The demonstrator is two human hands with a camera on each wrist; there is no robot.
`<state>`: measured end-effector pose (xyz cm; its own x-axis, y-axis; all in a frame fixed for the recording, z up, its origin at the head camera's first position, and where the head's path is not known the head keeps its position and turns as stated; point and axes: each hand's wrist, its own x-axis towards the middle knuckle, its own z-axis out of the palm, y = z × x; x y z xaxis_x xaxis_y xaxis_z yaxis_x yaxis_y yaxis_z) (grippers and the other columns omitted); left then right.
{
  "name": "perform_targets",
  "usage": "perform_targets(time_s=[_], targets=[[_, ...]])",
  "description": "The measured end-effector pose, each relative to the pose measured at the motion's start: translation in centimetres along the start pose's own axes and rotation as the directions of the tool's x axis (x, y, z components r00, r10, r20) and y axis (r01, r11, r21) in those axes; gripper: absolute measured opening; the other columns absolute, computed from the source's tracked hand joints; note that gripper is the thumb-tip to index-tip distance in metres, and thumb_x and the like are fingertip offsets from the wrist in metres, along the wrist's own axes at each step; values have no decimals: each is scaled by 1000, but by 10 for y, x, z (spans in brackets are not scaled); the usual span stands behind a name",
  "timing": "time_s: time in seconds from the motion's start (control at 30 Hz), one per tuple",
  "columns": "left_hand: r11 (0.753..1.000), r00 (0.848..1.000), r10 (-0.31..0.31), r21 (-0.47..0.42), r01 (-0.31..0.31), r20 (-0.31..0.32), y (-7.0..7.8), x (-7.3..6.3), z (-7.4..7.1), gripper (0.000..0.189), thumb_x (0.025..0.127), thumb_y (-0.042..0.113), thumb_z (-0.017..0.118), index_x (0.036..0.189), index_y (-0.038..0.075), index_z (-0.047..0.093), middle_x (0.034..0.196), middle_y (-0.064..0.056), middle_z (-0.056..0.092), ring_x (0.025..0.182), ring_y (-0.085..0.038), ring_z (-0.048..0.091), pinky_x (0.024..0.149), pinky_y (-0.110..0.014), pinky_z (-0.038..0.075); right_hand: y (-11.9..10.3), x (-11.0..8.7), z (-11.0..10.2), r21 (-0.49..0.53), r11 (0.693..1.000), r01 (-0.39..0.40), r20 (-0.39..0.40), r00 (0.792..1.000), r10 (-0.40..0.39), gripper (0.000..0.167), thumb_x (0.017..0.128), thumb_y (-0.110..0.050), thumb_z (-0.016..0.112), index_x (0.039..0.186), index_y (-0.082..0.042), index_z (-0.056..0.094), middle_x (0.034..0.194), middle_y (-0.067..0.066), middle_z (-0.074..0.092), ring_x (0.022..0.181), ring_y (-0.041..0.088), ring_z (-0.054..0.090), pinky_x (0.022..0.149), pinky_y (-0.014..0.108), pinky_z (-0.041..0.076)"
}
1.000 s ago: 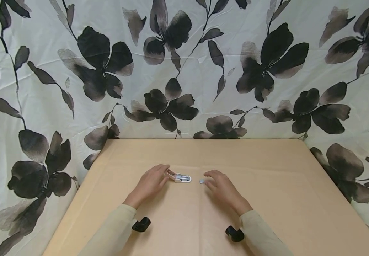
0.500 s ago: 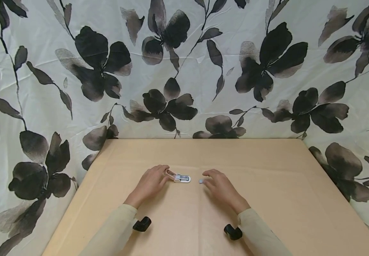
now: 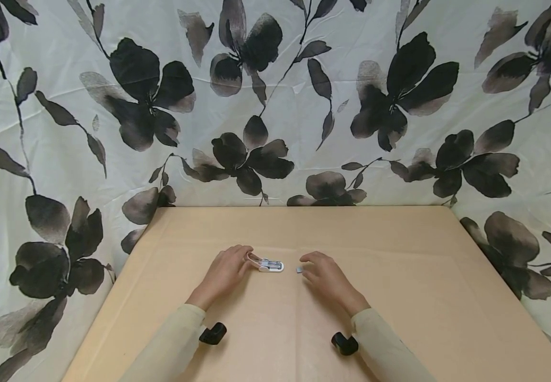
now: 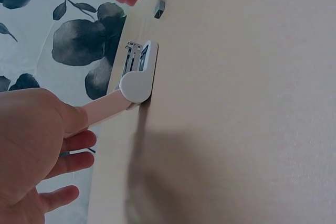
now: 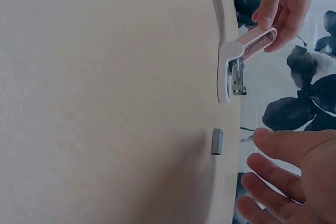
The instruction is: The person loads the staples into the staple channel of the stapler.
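We see stapler [image 3: 271, 266] low mid-frame, long left-right, nose right. Left hand [image 3: 224, 271] pinches left end; right hand [image 3: 329, 277] loose, beside staples [image 5: 217, 141].

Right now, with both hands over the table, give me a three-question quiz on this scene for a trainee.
1. Which hand holds the stapler?
2. True or false: the staples lie on the table, apart from the right hand.
3. The stapler is: a) shut, b) open, c) upside down.

Key:
1. The left hand.
2. True.
3. b, its handle is swung up and back.
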<state>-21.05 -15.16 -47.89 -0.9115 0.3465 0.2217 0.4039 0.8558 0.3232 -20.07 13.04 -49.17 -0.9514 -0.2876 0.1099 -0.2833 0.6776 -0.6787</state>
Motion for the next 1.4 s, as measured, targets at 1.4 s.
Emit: perform_targets(time_s=[1.4], targets=[[995,999,-25,-101,21,-42,-3,2,6,29,93,9,74,121,5,68,117,-12,73,111,-31,70,97,-56,54,18,10,20,25,999,-34,-54,998,35,21,86,-4,81,106,-6,76,105,4,70,91,14,61,84,34,56]])
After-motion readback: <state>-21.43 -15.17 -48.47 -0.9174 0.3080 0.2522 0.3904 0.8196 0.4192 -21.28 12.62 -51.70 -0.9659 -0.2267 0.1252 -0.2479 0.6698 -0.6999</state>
